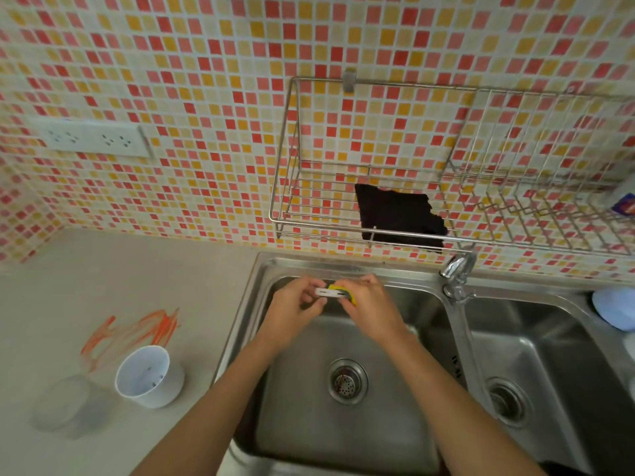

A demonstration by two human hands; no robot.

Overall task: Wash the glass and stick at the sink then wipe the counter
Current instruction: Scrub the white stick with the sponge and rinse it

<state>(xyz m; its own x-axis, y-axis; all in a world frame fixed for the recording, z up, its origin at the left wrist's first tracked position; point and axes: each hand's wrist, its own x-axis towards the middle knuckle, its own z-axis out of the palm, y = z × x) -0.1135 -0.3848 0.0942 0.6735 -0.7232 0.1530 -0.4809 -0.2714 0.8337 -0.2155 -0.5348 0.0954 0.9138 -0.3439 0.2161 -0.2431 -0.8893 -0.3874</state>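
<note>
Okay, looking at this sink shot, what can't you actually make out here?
- Head view: the stick is partly covered by the left hand and right hand, so its ends are hidden.
- The sponge is mostly inside the right hand.
- The glass is blurred.
- The bottle is cut off by the right edge.

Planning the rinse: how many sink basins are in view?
2. The left basin lies under both hands, the left hand and right hand holding a white stick. The right basin is beyond the tap, partly cut off.
</note>
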